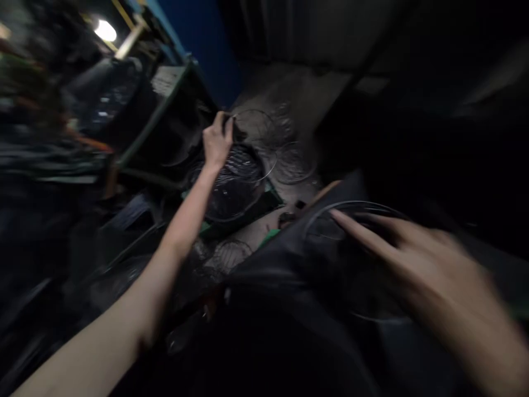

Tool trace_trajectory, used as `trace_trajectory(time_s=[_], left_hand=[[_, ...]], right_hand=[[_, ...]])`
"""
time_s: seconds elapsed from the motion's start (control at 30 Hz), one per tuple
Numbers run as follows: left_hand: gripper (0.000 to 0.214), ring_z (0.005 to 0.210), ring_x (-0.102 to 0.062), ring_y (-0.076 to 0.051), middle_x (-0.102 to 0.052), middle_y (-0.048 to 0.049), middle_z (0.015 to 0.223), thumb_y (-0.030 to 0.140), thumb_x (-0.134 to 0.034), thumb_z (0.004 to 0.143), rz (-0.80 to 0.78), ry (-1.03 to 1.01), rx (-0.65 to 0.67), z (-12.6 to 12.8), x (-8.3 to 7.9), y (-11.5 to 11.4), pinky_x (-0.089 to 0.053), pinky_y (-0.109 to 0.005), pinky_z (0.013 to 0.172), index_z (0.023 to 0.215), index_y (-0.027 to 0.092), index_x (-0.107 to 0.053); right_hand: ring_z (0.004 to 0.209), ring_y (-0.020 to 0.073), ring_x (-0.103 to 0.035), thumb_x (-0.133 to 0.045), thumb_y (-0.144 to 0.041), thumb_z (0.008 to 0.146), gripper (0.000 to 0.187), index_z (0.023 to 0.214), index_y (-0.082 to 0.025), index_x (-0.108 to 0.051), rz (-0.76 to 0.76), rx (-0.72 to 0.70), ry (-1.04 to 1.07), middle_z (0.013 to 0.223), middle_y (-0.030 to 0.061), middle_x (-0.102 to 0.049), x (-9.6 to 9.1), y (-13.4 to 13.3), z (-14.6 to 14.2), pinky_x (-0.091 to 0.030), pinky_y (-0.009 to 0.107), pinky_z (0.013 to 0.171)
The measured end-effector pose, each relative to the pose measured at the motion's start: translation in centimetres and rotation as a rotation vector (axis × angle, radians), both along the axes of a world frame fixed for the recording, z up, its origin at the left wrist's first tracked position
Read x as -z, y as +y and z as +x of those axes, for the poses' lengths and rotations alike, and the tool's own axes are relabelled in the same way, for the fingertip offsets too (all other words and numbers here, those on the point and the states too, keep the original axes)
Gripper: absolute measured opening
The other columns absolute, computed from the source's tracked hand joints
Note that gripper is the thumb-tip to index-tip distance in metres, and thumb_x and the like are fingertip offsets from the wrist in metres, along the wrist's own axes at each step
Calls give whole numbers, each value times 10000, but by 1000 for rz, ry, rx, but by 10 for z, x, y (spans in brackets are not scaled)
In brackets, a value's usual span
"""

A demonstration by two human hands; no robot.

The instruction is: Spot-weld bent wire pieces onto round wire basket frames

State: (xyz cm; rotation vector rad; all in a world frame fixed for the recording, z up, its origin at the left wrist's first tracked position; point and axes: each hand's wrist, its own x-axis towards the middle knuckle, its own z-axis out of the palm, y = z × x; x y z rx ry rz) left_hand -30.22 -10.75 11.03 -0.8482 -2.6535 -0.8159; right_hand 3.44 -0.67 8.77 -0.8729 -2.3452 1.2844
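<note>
My left hand is stretched forward, its fingers closed on the edge of a thin wire ring. Under that ring lies a round, dark bundle that looks wrapped in shiny plastic or packed with wire. My right hand is blurred, with its index finger extended over another wire ring on the dark cloth across my lap. That fingertip seems to touch the ring's rim; the other fingers are partly hidden.
More wire rings lie on the grey floor, and a wire piece sits nearer me. A green-edged dark bin stands at left, before a blue panel. A bright lamp shines upper left.
</note>
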Motion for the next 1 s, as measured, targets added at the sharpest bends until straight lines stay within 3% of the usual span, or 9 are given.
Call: trace_trajectory(time_s=[0.13,0.2,0.3,0.43,0.6,0.7,0.8,0.9,1.0], left_hand=[[224,799,-606,-133,-674,-27,860,369,-513,879,134,-67,422,47,-24,33,-455,-231,765,896,178,-628],[238,721,-606,-125,-670,-12,790,387,-522,858,142,-118,598,68,-26,49,-469,-229,717,881,186,-648],[235,663,-608,-115,-666,4,746,379,-525,846,128,-162,780,102,-34,66,-477,-228,673,878,197,-671],[227,723,-639,-139,-673,-3,778,356,-555,833,85,-254,951,141,-62,78,-492,-250,695,882,178,-688],[252,946,-639,-221,-652,7,902,352,-537,832,-17,-303,1005,171,-117,92,-505,-375,797,933,161,-669],[236,965,-639,-227,-640,10,896,320,-481,859,-71,-459,1042,184,-137,105,-525,-323,713,862,165,-659],[142,818,-662,-182,-638,9,787,269,-581,806,-47,-695,1163,187,-117,116,-510,-236,640,823,153,-660],[280,649,-640,-166,-635,2,692,293,-671,749,-69,-919,1152,183,-58,111,-490,-226,578,997,165,-657],[402,731,-647,-178,-680,-21,808,313,-603,808,-129,-907,1057,178,0,95,-502,-247,669,1194,204,-575]], right_hand=[[919,232,-571,-417,-121,855,512,1316,-327,-502,453,-261,-161,1069,73,-615,-28,32,13,-430,397,799],[941,225,-570,-398,-147,895,448,1317,-254,-502,570,-152,-198,1092,99,-596,-32,41,16,-448,369,793],[944,228,-582,-443,-282,914,413,1313,-187,-490,513,82,-149,1125,121,-577,-31,41,24,-486,356,791],[1030,200,-581,-394,-330,933,482,1403,-235,-352,340,128,8,1211,76,-575,-32,25,40,-480,354,890],[1060,234,-563,-425,-392,909,512,1393,-231,-373,435,452,59,1238,107,-557,-42,20,47,-457,416,915],[1027,233,-588,-410,-400,909,562,1434,-232,-299,363,514,106,1209,103,-578,-48,22,47,-491,398,851],[1043,218,-596,-358,-359,932,432,1328,-231,-475,322,637,128,1191,79,-604,-41,21,56,-489,368,864],[1075,226,-586,-371,-356,918,399,1226,-206,-575,263,754,32,1194,80,-615,-19,19,73,-470,380,907],[927,218,-635,-390,-341,895,420,1268,-222,-542,176,755,-142,1114,79,-651,6,18,87,-508,362,800]])
